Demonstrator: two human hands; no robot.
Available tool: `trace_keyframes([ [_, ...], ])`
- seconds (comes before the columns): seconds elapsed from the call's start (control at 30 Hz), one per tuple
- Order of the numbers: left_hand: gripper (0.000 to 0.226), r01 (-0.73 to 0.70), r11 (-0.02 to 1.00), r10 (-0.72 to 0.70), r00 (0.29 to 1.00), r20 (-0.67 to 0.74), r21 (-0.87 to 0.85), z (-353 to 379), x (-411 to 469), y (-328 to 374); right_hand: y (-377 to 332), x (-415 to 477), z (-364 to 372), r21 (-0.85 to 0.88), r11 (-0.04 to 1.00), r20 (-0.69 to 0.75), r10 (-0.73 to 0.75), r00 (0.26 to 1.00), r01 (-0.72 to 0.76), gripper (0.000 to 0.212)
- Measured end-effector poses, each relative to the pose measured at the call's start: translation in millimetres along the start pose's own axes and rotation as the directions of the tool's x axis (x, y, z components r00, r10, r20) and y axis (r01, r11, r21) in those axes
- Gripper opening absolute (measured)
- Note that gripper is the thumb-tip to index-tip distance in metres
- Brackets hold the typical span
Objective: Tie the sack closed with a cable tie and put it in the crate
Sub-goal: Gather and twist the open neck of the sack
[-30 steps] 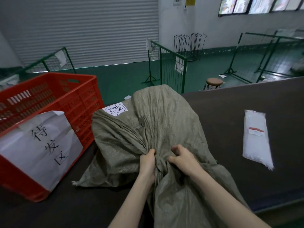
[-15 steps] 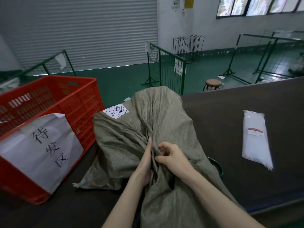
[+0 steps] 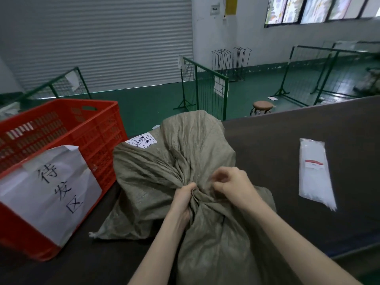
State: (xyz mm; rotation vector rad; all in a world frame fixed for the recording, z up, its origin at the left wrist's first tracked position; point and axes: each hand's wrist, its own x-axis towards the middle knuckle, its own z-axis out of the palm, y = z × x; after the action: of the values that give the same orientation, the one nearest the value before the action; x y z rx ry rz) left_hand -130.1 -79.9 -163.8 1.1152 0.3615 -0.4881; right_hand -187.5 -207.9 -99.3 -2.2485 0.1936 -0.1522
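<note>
A grey-green woven sack (image 3: 164,165) lies on the dark table, its cloth gathered into a bunched neck at the middle. My left hand (image 3: 184,197) grips that neck from the left. My right hand (image 3: 232,184) sits on the neck's right side, fingers curled and pinching the folds. A white handwritten label (image 3: 141,141) is stuck on the sack's far side. The red plastic crate (image 3: 67,128) stands at the left with a white paper sign (image 3: 47,194) on its front. A clear packet of white cable ties (image 3: 315,173) lies on the table to the right, away from both hands.
The dark table (image 3: 287,136) stretches right and back. Beyond its far edge are a green floor, green wire fence panels (image 3: 205,87), a round stool (image 3: 262,105) and a grey roller door (image 3: 98,38).
My left hand went from lying flat against the folds to gripping the gathered neck. My right hand shifted up and right on the neck, which is now bunched tighter.
</note>
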Motion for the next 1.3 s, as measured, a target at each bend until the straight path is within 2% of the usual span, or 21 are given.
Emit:
trace_keyframes([
  [0.03,0.025,-0.019,0.999,0.019,1.0,0.007,-0.027,1.0,0.4,-0.5,4.6,1.2,1.1,-0.082,0.997,-0.039,0.01,0.999,-0.014,0.027],
  [0.1,0.031,-0.062,0.998,0.061,0.998,-0.017,-0.027,2.3,-0.8,-0.9,14.1,1.7,5.1,-0.215,0.97,-0.008,0.111,0.994,-0.11,0.049],
  [0.17,0.026,-0.079,0.997,0.079,0.997,-0.02,0.0,2.9,-3.6,0.6,23.0,2.1,10.8,-0.19,0.96,0.065,0.222,0.973,-0.206,0.059],
  [0.23,0.023,-0.081,0.996,0.081,0.996,-0.028,0.024,3.3,-4.8,1.2,28.1,1.6,16.0,-0.099,0.968,0.086,0.24,0.967,-0.232,0.052],
  [0.37,0.026,-0.048,0.993,0.054,0.997,-0.054,0.104,0.4,-5.1,1.3,29.4,3.6,17.4,0.037,0.982,-0.026,0.187,0.982,-0.186,0.024],
  [0.47,0.026,0.026,0.987,-0.025,1.0,-0.01,0.157,-5.2,-3.9,-0.6,23.8,4.1,16.3,0.142,0.98,-0.084,0.156,0.984,-0.143,0.019],
  [0.57,0.01,0.034,0.969,-0.05,0.997,0.057,0.245,-9.3,-3.9,-2.1,17.2,1.3,17.7,0.19,0.977,-0.109,0.114,0.987,-0.091,0.02],
  [0.6,0.018,0.041,0.97,-0.063,0.995,0.082,0.239,-9.9,-4.1,-2.4,15.8,-0.4,20.3,0.193,0.978,-0.105,0.099,0.99,-0.077,0.021],
  [0.7,0.034,0.098,0.985,-0.123,0.975,0.187,0.14,-8.5,-1.4,-4.6,14.5,-6.6,33.8,0.178,0.983,-0.052,0.049,0.997,-0.039,0.021],
  [0.8,0.054,0.146,0.989,-0.149,0.954,0.259,0.031,-4.4,-2.0,-2.4,14.0,-14.9,44.9,0.121,0.993,0.031,0.008,0.999,-0.012,0.034],
  [0.87,0.048,0.131,0.991,-0.13,0.958,0.254,0.013,-3.9,0.6,-2.4,14.1,-19.9,46.5,0.113,0.994,0.076,-0.009,0.997,0.001,0.041],
  [0.93,0.033,0.142,0.987,-0.155,0.962,0.226,0.073,-3.7,-0.2,-3.5,15.9,-23.7,41.9,0.111,0.994,0.14,-0.023,0.99,0.007,0.045],
  [1.0,0.024,0.171,0.977,-0.191,0.968,0.161,0.127,-3.1,1.3,-7.9,17.5,-25.2,32.7,0.097,0.995,0.227,-0.021,0.974,-0.001,0.044],
  [1.07,0.019,0.156,0.978,-0.166,0.984,0.067,0.137,-1.1,5.8,-12.1,19.2,-24.0,22.7,0.083,0.997,0.256,-0.024,0.966,0.003,0.039],
  [1.13,0.019,0.126,0.987,-0.128,0.992,0.012,0.1,3.1,9.2,-15.6,15.6,-22.0,11.5,0.147,0.989,0.162,-0.026,0.986,0.002,0.03],
  [1.2,0.02,0.103,0.994,-0.103,0.995,0.003,0.047,6.5,10.4,-18.0,15.3,-16.1,4.7,0.192,0.981,-0.067,-0.018,0.998,0.031,0.024],
  [1.27,0.019,0.08,0.996,-0.08,0.997,-0.013,0.038,6.3,13.1,-20.1,18.2,-7.4,-2.1,-0.021,0.999,-0.243,-0.044,0.969,0.04,0.015],
  [1.3,0.018,0.067,0.997,-0.066,0.998,-0.022,0.044,5.9,15.0,-21.1,24.1,-1.9,-3.8,-0.171,0.985,-0.225,-0.015,0.974,-0.024,0.021],
])
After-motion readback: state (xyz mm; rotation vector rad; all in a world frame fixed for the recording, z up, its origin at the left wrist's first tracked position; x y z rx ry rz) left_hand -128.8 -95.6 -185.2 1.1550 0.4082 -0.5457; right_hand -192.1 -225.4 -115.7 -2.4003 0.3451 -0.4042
